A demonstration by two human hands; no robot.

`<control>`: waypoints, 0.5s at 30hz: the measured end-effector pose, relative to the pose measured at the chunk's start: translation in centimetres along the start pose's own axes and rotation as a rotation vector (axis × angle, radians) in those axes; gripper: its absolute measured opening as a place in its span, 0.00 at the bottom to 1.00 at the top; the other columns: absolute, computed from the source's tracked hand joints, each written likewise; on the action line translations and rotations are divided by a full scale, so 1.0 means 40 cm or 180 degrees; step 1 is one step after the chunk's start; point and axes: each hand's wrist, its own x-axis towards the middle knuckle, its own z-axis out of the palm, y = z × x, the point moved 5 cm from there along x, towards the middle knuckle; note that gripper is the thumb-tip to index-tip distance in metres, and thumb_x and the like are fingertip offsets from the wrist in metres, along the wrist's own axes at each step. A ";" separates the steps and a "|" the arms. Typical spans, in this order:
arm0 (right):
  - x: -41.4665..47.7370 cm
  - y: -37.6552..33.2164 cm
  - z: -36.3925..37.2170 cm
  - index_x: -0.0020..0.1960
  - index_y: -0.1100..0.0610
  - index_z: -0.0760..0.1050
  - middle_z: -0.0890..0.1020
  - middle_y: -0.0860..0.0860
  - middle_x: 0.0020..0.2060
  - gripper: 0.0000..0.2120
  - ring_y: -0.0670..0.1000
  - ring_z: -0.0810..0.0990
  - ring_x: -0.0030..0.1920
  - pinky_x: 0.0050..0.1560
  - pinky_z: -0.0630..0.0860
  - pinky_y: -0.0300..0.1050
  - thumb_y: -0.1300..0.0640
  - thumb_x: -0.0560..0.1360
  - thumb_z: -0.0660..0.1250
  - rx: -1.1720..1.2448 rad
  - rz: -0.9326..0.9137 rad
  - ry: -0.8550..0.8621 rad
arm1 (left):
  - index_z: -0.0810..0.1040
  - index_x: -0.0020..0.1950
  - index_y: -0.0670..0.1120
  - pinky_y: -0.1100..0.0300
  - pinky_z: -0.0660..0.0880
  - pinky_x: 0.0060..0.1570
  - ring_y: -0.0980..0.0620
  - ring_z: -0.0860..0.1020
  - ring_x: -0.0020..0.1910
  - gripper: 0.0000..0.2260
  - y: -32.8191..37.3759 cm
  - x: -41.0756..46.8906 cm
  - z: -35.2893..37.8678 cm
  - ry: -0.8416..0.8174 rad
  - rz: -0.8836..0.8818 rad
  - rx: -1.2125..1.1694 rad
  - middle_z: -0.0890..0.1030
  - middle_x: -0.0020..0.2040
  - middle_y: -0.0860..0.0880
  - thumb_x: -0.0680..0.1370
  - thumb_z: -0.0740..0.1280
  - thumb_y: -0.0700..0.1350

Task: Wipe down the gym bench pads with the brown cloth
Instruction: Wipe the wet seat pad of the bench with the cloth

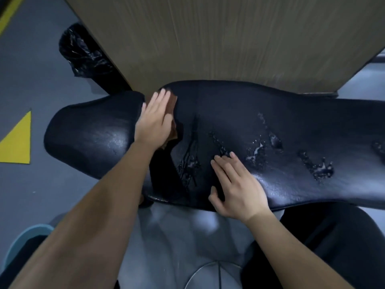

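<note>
Two black pads [291, 113] glisten wet; brown cloth [174, 103] beneath left hand [154, 122].

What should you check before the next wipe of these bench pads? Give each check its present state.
1. Cloth flat under left hand: ok.
2. Right hand steadies long pad: ok.
3. Long pad wiped: not ok, wet streaks on it.
4. Right hand clear of the streaks: not ok, fingertips reach one.
5. Short pad clean: cannot tell.
</note>
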 end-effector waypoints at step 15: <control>0.001 -0.004 -0.016 0.65 0.70 0.76 0.80 0.63 0.60 0.28 0.64 0.78 0.62 0.78 0.62 0.60 0.56 0.69 0.66 -0.0121 0.0052 -0.0003 | 0.50 0.84 0.49 0.42 0.47 0.80 0.52 0.48 0.83 0.34 0.231 -0.179 0.075 -0.0350 -0.0179 0.0011 0.49 0.84 0.51 0.76 0.43 0.52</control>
